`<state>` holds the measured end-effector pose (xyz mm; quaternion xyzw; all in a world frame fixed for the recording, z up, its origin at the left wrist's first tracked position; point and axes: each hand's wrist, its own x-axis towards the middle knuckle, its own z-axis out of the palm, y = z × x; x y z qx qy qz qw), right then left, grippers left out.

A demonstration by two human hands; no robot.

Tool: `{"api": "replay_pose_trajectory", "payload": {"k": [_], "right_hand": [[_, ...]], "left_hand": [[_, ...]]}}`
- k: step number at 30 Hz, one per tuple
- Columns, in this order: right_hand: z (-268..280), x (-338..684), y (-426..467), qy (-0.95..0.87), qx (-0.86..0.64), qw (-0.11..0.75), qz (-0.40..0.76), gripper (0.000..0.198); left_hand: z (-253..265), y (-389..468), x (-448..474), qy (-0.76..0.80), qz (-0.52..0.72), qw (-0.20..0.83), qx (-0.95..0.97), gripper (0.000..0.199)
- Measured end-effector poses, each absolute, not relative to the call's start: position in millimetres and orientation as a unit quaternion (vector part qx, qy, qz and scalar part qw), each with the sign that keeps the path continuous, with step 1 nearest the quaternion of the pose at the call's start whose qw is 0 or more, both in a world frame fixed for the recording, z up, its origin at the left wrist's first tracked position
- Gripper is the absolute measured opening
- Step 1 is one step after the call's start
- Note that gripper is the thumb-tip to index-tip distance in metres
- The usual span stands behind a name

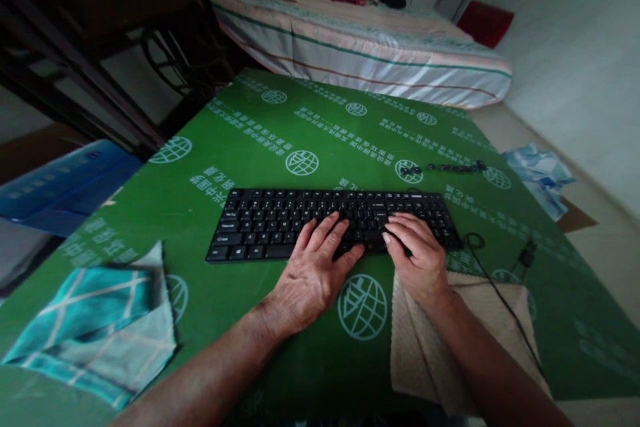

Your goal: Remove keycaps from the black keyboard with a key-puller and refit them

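Note:
A black keyboard lies across the middle of the green table. My left hand rests on its lower middle keys, fingers spread and thumb pointing right. Over the right part of the keyboard, my right hand is curled, with thumb and index fingertips close together at the keys. Whether anything is between those fingertips is hidden. Small black pieces, looking like keycaps, sit in a row on the table beyond the keyboard's right end.
A beige cloth lies under my right forearm, with a black cable running over it. A teal checked cloth is at the left on the green table. Behind stands a bed; a blue item is at far left.

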<state>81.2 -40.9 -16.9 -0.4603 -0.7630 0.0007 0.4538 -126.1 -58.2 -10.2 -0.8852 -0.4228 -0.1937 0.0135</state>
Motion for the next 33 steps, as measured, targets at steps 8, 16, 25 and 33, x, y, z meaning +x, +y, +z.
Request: {"api": "replay_pose_trajectory", "payload": {"k": [8, 16, 25, 33], "right_hand": [[-19.0, 79.2, -35.5, -0.748, -0.461, 0.477, 0.002, 0.018], [-3.5, 102.7, -8.8, -0.753, -0.487, 0.441, -0.034, 0.017], [12.3, 152.8, 78.9, -0.808, -0.548, 0.194, -0.097, 0.019], [5.8, 160.5, 129.2, -0.842, -0.534, 0.039, -0.063, 0.009]], "left_hand": [[-20.6, -53.7, -132.2, -0.414, -0.224, 0.028, -0.882, 0.034], [-26.7, -52.6, -133.1, -0.416, -0.253, 0.038, -0.873, 0.034], [-35.7, -52.4, -134.5, -0.422, -0.261, 0.033, -0.867, 0.032], [-34.0, -53.9, -136.0, -0.421, -0.258, 0.045, -0.868, 0.035]]}}
